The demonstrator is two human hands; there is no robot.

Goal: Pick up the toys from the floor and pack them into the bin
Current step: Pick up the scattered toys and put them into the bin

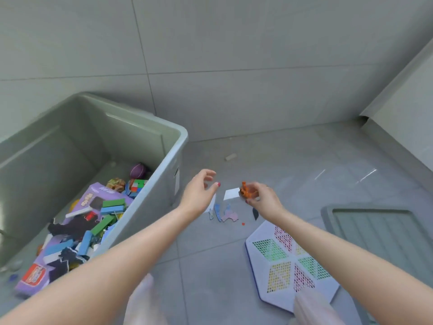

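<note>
Small orange toy (245, 190) is pinched in right hand (262, 200), above floor (304, 160), right of bin (178, 146). Judged light, rigid plastic w/ thin protruding bits; hold by body, not limbs. Left hand (199, 193) hovers empty, fingers (209, 173) relaxed and spread. Flat puzzle pieces (225, 213) and white card (230, 194) lie on floor below hands: thin, prob. need edge-lifting. Peg board (288, 263) nearby; bin approx. part-filled.

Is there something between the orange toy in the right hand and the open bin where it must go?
Only the left hand hangs open between the orange toy, gripped by the right hand, and the bin. The bin has no lid on it.
</note>
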